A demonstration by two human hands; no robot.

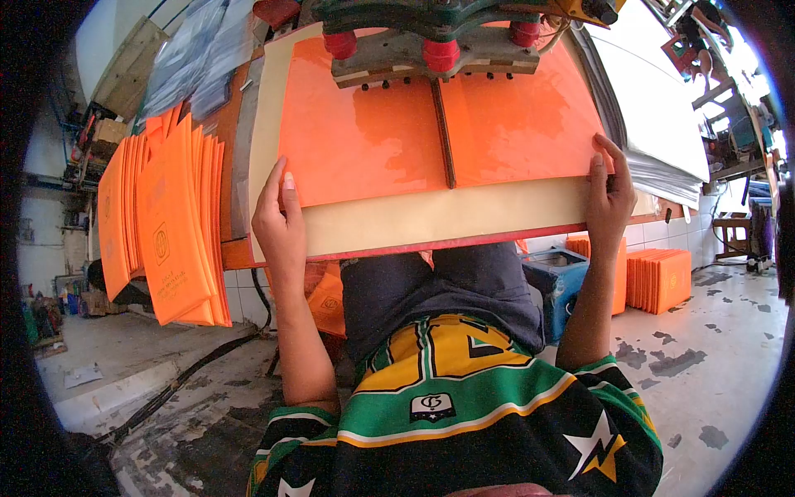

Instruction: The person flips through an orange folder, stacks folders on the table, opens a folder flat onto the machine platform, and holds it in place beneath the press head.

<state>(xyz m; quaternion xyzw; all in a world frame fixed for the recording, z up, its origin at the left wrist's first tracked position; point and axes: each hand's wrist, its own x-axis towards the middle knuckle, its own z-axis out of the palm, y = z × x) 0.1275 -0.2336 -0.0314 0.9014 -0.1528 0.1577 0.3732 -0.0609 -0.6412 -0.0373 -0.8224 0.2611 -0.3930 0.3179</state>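
An orange sheet or cover point(364, 141) with a dark bar down its middle lies on a cream board point(431, 217) with a red front edge. My left hand point(280, 211) is at the left edge, thumb and fingertips on the orange corner. At the right corner, my right hand point(611, 186) pinches the orange edge between thumb and bent fingers. Above the far part of the orange piece sits a green machine head point(439, 16) with red round parts point(440, 55) and a metal plate point(431, 62). What lies under that plate is partly hidden.
Stacked orange folders point(170, 240) stand at the left, beside clear plastic sheets point(199, 58). White sheets point(654, 99) are piled at the right. Below the table are a blue container point(559, 286) and more orange folders point(658, 280) on the floor.
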